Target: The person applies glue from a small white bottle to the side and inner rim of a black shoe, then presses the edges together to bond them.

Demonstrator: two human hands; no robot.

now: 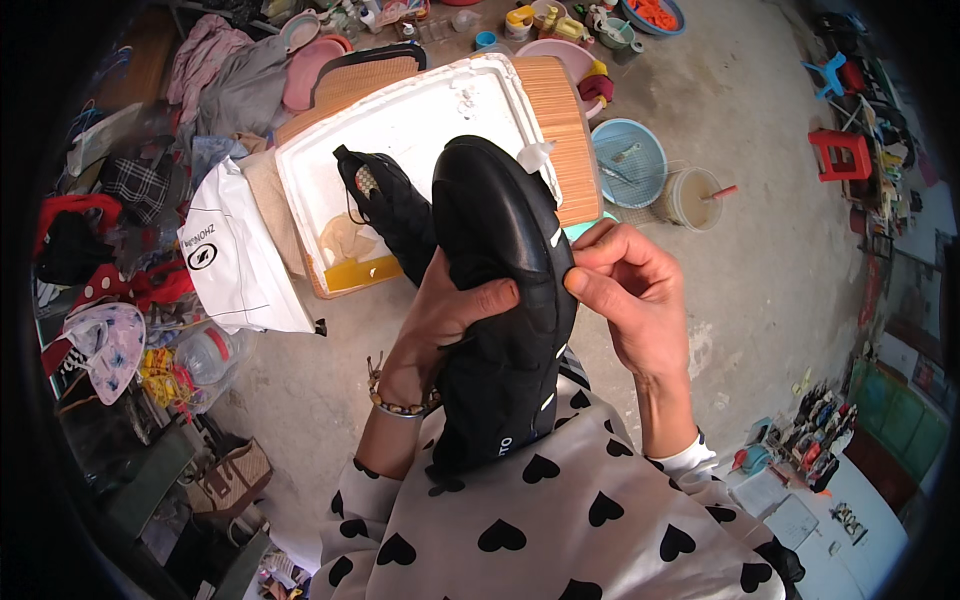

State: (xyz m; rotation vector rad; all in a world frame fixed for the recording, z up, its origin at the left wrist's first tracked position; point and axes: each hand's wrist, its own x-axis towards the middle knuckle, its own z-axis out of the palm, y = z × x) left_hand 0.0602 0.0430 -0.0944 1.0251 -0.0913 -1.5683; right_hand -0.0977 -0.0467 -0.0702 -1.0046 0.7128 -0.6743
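A black shoe [495, 215] with a smooth, glossy toe and small white marks along its side is held over my lap, toe pointing away from me. My left hand [455, 305] is wrapped round its middle, thumb across the top. At the shoe's right side, my right hand [640, 300] is closed in a pinch near the edge; whatever lies between the fingertips is too small to make out. Beyond, a second black shoe [398, 215] lies in a white foam tray [320, 150], partly hidden behind the first one.
Under the tray is a slatted wooden surface [556, 130]. A white bag [240, 250] lies at its left. To the right stand a blue basket [630, 150] and a bucket [688, 200]. Clothes [215, 70] are heaped at the far left, and a red stool [838, 155] stands far right.
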